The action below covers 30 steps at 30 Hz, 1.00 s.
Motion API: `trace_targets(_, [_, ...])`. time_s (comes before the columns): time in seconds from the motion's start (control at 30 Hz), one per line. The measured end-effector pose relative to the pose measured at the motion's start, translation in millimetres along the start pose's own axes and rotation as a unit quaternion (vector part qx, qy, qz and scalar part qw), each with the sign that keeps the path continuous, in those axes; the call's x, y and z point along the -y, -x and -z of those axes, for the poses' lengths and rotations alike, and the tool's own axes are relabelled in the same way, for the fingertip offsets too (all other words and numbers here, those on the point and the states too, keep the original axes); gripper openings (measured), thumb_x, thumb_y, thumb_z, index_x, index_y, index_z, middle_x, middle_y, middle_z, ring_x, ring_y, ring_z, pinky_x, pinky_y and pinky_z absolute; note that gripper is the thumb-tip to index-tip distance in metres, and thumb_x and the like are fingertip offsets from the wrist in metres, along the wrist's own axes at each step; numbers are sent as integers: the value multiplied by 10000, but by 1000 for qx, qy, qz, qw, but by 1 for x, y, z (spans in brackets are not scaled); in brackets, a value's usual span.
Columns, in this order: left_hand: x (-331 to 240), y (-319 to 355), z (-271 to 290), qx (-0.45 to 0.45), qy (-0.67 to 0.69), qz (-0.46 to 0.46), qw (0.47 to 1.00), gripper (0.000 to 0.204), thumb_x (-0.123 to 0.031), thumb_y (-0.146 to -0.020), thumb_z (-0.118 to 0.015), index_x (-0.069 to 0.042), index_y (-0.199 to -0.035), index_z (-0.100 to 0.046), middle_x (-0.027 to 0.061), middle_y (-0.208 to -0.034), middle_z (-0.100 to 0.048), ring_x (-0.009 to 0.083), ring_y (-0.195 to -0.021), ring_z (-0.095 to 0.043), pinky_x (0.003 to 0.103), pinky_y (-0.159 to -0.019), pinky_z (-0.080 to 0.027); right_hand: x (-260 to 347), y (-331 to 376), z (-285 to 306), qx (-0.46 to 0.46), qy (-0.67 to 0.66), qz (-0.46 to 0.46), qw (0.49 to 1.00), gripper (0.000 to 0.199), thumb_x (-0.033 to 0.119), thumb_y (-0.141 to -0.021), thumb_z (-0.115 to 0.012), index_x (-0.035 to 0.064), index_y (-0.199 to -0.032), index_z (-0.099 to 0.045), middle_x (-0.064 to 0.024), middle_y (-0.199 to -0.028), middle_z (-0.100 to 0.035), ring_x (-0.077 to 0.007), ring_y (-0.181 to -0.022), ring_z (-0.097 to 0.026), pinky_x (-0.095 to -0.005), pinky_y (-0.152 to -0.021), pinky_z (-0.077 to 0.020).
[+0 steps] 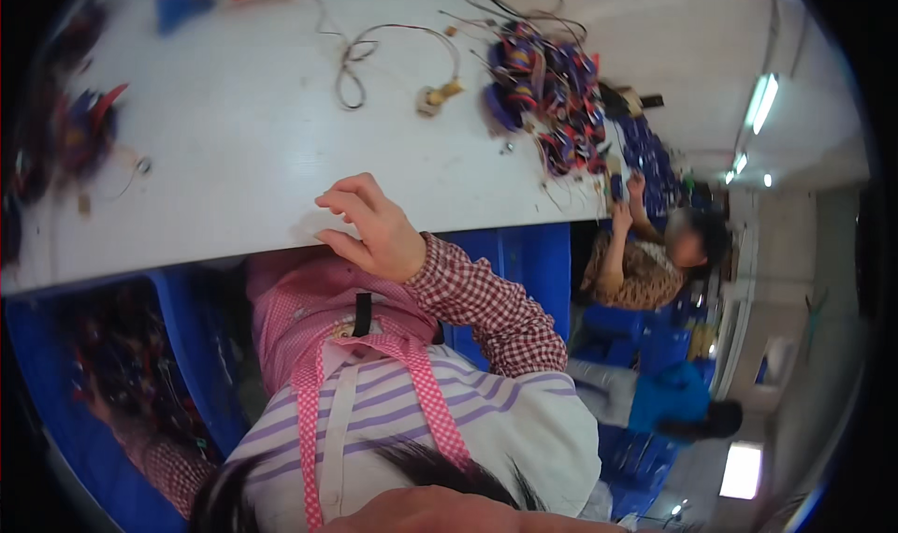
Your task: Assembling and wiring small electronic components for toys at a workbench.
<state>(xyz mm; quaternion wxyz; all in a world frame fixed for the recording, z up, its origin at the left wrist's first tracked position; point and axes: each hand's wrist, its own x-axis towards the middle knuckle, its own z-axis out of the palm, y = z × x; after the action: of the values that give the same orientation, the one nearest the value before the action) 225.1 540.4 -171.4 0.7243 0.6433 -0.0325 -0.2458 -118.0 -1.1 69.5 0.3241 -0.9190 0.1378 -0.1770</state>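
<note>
Step i/h: prob. L hand (98,404) reaching among wired parts (140,355) in blue bin (178,332), 8 o'clock, grip unclear; R hand (369,229) empty, fingers half-curled by counter (224,150) edge; next prob. needs tangle-free pick.

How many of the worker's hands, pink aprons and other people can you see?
Hands: 2 (left hand in a blue bin, right hand at the white table)
Pink apron: 1
Other people: 2 (patterned top, blue top)
Total: 5
</note>
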Motion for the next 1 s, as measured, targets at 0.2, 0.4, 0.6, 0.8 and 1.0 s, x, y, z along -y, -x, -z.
trace_targets(0.2, [4,-13,64,-596,-636,71,485,805,-667,-663,-670,-54,-1177,-584,220,-1111,-582,322,-1029,-564,382,-928,-442,-65,73,143,-304,-28,-183,935,295,36,-811,-613,5,-1097,-546,-91,-939,-565,-150,-761,-553,-241,-674,-478])
trace_targets(0.4, [-131,65,-369,-26,-394,-245,886,288,-142,-896,-582,-8,-1149,-558,123,-1051,-605,213,-906,-581,304,-830,-471,-196,140,243,-324,-13,-363,874,193,164,-853,-612,17,-975,-644,-36,-771,-615,-99,-661,-537,-200,-580,-438])
trace_targets(0.6, [-92,118,-689,534,-109,-15,838,531,-122,-875,-602,-53,-1321,-323,86,-871,-534,119,-652,-534,217,-554,-440,-220,69,249,-248,93,-288,920,366,333,-848,-609,1,-1001,-634,-68,-830,-664,-167,-732,-599,-261,-677,-476])
trace_targets(0.8, [-59,84,-852,339,-209,35,917,735,-396,-844,-591,49,-1305,-229,150,-837,-579,183,-528,-572,277,-442,-473,-229,5,246,-111,247,-458,847,640,556,-802,-551,22,-1154,-521,-165,-894,-669,-291,-886,-643,-335,-752,-499])
trace_targets(1.0, [-41,63,-881,323,-266,53,907,616,-312,-865,-574,31,-1272,-264,104,-739,-564,156,-481,-532,252,-400,-423,-244,-8,238,-56,274,-464,840,821,622,-742,-549,11,-1262,-373,-198,-984,-645,-337,-951,-628,-364,-787,-497])
